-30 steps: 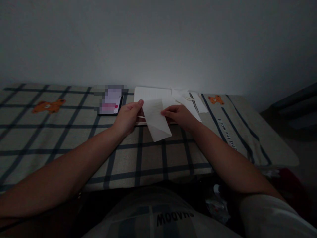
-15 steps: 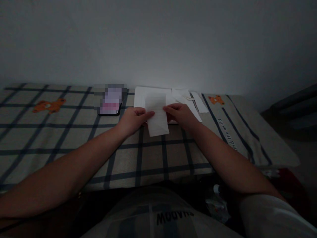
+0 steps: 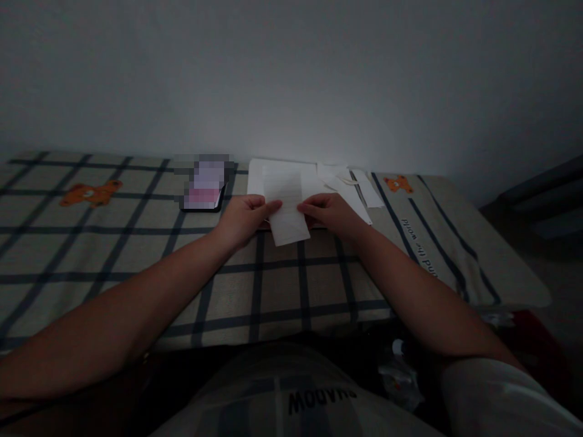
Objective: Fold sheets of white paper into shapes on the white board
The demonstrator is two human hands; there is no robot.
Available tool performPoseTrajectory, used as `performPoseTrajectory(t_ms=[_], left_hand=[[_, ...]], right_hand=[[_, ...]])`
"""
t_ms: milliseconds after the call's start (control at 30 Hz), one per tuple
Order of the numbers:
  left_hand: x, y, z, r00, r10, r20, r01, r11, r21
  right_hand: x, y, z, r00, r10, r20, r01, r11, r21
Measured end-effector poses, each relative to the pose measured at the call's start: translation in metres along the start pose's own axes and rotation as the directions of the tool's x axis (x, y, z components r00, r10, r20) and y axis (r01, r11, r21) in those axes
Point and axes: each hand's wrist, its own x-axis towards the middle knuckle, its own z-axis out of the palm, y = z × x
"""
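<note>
A narrow folded sheet of lined white paper (image 3: 288,206) stands almost upright between my two hands, above the checked cloth. My left hand (image 3: 241,218) pinches its left edge with thumb and fingers. My right hand (image 3: 330,212) pinches its right edge. Behind the sheet lies a larger white sheet or pad (image 3: 273,173) flat on the cloth, partly hidden by the paper and my hands.
A phone (image 3: 203,185) with a lit screen lies left of the papers. Several white paper strips (image 3: 350,182) lie to the right of the pad. The checked cloth (image 3: 113,243) with orange bears covers the surface up to a pale wall. Dark clutter sits at lower right.
The folded paper swung from a slant to nearly upright and moved slightly away from me. My left hand shifted from its top corner to its left edge; both hands closed in.
</note>
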Motion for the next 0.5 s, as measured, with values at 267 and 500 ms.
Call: performPoseTrajectory(t_ms=[267,500], left_hand=[[0.0,0.003,-0.002,0.995,0.0,0.102,0.005,0.999,-0.048],[-0.002,0.004,0.002,1.0,0.009,0.018,-0.009,1.0,0.014]], right_hand=[[0.005,0.004,-0.01,0.992,-0.109,-0.067,0.103,0.991,-0.081],[0.006,0.007,-0.01,0.989,-0.128,-0.077,0.121,0.989,-0.088]])
